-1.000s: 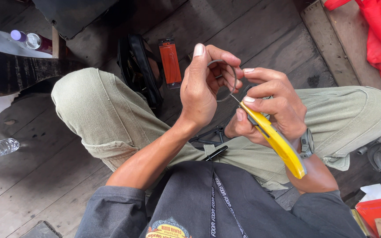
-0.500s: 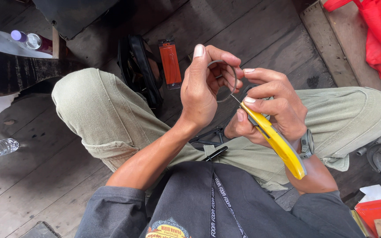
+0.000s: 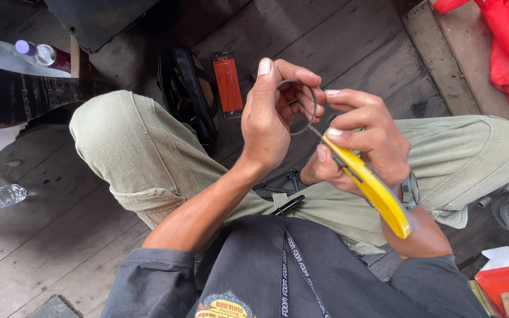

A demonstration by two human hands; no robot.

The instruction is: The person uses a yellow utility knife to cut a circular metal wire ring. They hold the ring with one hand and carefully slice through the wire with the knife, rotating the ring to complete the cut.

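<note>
A thin metal ring (image 3: pixel 297 106) sits pinched in the fingers of the left hand (image 3: pixel 272 118), held up over the lap. The right hand (image 3: pixel 360 141) grips a yellow utility knife (image 3: pixel 372 187), its blade tip touching the ring's right edge. This looks like scraping or trimming; the next stroke needs steady, light pressure. An orange packet (image 3: pixel 228 83) lies farther off on the plank floor (image 3: pixel 60 235).
</note>
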